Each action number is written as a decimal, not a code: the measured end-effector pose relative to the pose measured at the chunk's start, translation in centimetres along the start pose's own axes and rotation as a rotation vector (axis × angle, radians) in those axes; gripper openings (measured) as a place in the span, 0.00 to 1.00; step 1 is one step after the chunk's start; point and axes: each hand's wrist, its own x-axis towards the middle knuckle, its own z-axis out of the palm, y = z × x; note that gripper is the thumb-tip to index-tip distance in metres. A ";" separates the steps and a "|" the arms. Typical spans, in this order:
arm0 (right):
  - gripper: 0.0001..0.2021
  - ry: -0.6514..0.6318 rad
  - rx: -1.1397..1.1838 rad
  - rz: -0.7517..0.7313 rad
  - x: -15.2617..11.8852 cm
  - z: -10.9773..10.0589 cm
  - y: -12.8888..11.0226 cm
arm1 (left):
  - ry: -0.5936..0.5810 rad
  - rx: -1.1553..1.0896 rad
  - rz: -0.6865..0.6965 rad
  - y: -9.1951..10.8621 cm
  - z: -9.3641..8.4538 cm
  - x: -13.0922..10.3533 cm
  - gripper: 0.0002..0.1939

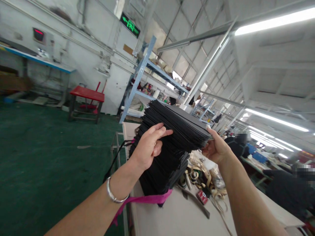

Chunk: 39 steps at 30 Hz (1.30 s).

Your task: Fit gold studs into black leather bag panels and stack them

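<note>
A tall stack of black fabric pieces (169,131) rises from the pale table (157,219); its upper part juts out to the right. My left hand (151,144) is at the near left side of the stack, index finger stretched toward the layers and the other fingers curled, with nothing visible inside them. At the right end of the upper layers is my right hand (216,146), its thumb on the top edge and its fingers bent beneath, gripping the stack's corner. A magenta cloth strip (150,198) lies at the stack's base and hangs off the table's left edge.
Beige straps (197,172), a small red box (202,197) and a dark flat tool (197,201) lie right of the stack. A blue shelf rack (137,82) stands behind. A red stool (87,94) is at the left. People sit at tables on the right.
</note>
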 end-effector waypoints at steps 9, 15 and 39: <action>0.17 -0.012 -0.019 -0.015 -0.1 1.0 -1.4 | -0.044 -0.104 -0.052 0.2 0.0 0.2 0.13; 0.16 -0.041 -0.013 -0.015 -0.4 1.0 -1.7 | 0.049 -0.037 -0.041 0.2 0.1 0.0 0.15; 0.07 0.132 -0.009 -0.162 -2.9 0.3 -2.6 | 0.013 -0.143 -0.082 -1.1 0.5 -1.1 0.10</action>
